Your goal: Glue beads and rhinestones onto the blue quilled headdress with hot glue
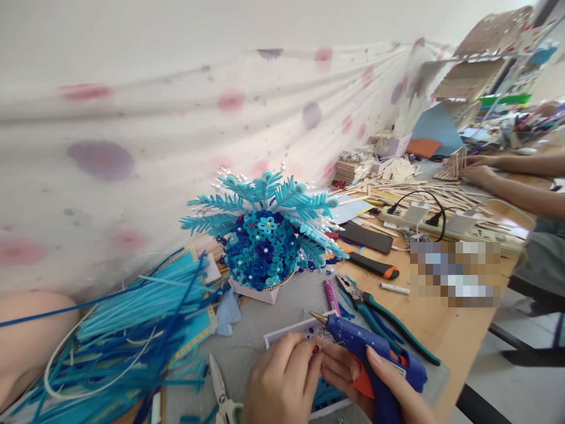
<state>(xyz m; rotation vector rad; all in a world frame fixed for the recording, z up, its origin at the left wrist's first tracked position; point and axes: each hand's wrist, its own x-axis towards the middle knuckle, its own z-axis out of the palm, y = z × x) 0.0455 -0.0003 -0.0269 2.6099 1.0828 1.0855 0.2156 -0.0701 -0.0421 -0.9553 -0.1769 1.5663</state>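
Observation:
My right hand (pixel 388 388) is wrapped round a blue hot glue gun (pixel 353 333) with an orange trigger, its metal nozzle pointing up and left. My left hand (pixel 282 377) is closed in a pinch, its fingertips meeting the right hand's fingers. A tiny red bit (pixel 316 348) shows there; what exactly is pinched is hidden. Below the hands lies a shallow white tray (pixel 276 337) with small beads and blue pieces. Behind it stands a ball of blue pipe-cleaner flowers (pixel 265 247) crowned with turquoise leaf sprays (pixel 265 187) and white beads, on a white box (pixel 253 291).
Scissors (pixel 218 383) lie left of my hands, beside piled blue pipe cleaners (pixel 132 318). Pliers (pixel 388 318), an orange-black cutter (pixel 373 265), a phone (pixel 366 237) and a power strip (pixel 468 232) are to the right. A co-worker's hands (pixel 481 171) handle wooden sticks beyond.

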